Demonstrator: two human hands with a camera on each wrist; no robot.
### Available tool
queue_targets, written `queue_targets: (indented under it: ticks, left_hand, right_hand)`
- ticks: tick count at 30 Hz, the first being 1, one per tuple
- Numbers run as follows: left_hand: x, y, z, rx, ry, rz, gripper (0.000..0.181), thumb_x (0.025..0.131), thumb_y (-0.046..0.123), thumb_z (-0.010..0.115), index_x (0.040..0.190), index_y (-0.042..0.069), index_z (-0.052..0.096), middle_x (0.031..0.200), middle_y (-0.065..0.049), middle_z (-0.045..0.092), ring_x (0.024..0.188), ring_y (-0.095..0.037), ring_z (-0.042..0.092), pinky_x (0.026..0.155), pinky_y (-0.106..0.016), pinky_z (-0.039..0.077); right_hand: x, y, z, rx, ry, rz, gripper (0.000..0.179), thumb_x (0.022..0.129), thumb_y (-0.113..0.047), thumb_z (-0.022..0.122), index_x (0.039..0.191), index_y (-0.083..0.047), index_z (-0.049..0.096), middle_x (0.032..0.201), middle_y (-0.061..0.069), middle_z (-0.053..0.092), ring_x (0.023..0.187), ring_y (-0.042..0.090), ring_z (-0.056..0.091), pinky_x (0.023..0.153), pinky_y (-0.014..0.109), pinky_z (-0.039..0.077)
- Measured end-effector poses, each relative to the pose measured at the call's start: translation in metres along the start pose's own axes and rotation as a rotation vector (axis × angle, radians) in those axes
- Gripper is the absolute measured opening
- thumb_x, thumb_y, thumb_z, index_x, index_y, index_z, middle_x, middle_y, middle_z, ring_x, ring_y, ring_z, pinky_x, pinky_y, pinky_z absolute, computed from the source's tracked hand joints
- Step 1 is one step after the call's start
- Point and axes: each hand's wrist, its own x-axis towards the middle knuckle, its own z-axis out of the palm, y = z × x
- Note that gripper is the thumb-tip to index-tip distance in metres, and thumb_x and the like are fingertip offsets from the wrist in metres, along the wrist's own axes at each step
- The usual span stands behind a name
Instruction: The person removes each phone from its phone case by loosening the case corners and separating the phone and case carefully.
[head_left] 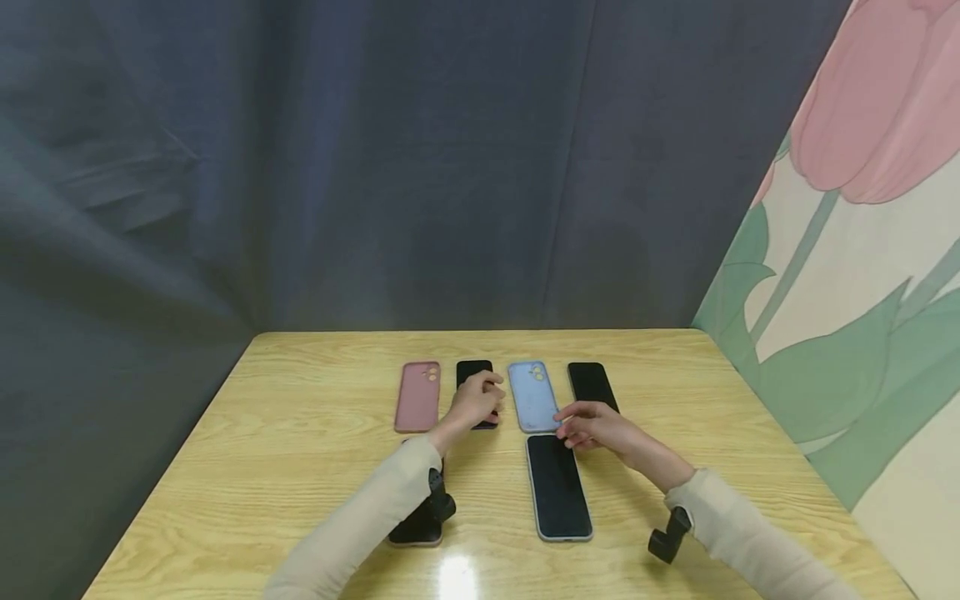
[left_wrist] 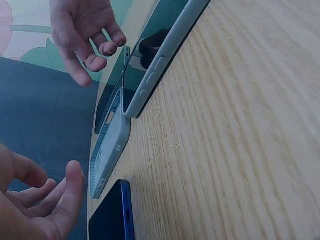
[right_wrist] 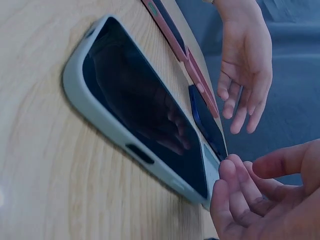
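My left hand [head_left: 474,402] hovers over a dark blue phone [head_left: 474,367], hiding part of it. Its fingers are loosely bent with nothing between them, as the left wrist view shows. Over by the lower right corner of a light blue phone case [head_left: 531,396] is my right hand [head_left: 603,432], its fingers relaxed and holding nothing. Whether its fingertips touch that case I cannot tell. Just below lies a phone in a pale case [head_left: 561,492], screen up; the right wrist view shows its side cutout. Behind the right hand rests a black phone [head_left: 591,383], partly covered.
A pink phone case [head_left: 416,396] lies at the left of the back row. Under my left forearm, a phone in a pink case [head_left: 415,532] is partly hidden. The wooden table [head_left: 300,417] meets a dark curtain [head_left: 450,167] behind and a tulip-painted wall [head_left: 847,333] at right.
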Motion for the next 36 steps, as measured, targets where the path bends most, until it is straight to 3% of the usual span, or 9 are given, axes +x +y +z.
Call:
queue_targets:
  ticks: [4,8,13,18,28,36]
  left_hand:
    - [-0.005,0.000,-0.007,0.038,0.003,0.001,0.033,0.101,0.004,0.052,0.133,-0.005,0.053,0.111,-0.024,0.061,0.086,-0.033,0.065,0.064,-0.032,0.058]
    - [-0.012,-0.004,-0.018,0.067,0.005,0.005,0.031,0.101,0.003,0.050,0.131,-0.006,0.053,0.102,-0.019,0.064,0.077,-0.026,0.065,0.062,-0.033,0.058]
    - [-0.022,-0.011,-0.035,0.100,0.008,0.001,0.030,0.102,0.002,0.048,0.129,-0.006,0.054,0.099,-0.019,0.065,0.074,-0.030,0.065,0.064,-0.039,0.059]
    - [-0.034,-0.018,-0.052,0.128,0.000,0.002,0.028,0.102,0.002,0.048,0.127,-0.007,0.055,0.097,-0.022,0.065,0.074,-0.035,0.065,0.059,-0.036,0.057]
    - [-0.054,-0.021,-0.079,0.190,0.038,0.002,0.025,0.099,0.001,0.049,0.122,-0.008,0.058,0.092,-0.020,0.065,0.065,-0.020,0.061,0.055,-0.030,0.056]
    - [-0.068,-0.025,-0.096,0.212,0.066,-0.046,0.026,0.098,0.000,0.049,0.121,-0.007,0.058,0.087,-0.015,0.059,0.065,-0.022,0.061,0.056,-0.032,0.057]
  right_hand:
    - [0.001,-0.003,0.008,-0.019,-0.015,-0.004,0.031,0.099,-0.003,0.048,0.124,0.015,0.051,0.094,0.011,0.069,0.079,0.017,0.065,0.074,0.033,0.055]
    - [0.002,-0.005,0.017,-0.023,-0.043,0.008,0.029,0.100,-0.003,0.048,0.123,0.014,0.052,0.095,0.012,0.068,0.079,0.018,0.064,0.072,0.031,0.055]
    - [0.004,-0.007,0.026,-0.032,-0.077,0.019,0.029,0.100,-0.004,0.049,0.123,0.013,0.053,0.096,0.013,0.067,0.080,0.020,0.064,0.070,0.030,0.054]
    - [0.006,-0.009,0.039,-0.006,-0.144,0.010,0.029,0.100,-0.004,0.047,0.122,0.015,0.052,0.097,0.016,0.067,0.080,0.018,0.064,0.073,0.031,0.056]
    - [0.013,-0.015,0.071,0.019,-0.257,-0.008,0.031,0.101,-0.005,0.048,0.123,0.017,0.052,0.104,0.025,0.066,0.088,0.030,0.068,0.081,0.040,0.057]
    - [0.018,-0.022,0.100,0.029,-0.270,0.012,0.033,0.100,-0.003,0.049,0.126,0.017,0.049,0.105,0.024,0.067,0.090,0.033,0.068,0.082,0.043,0.057]
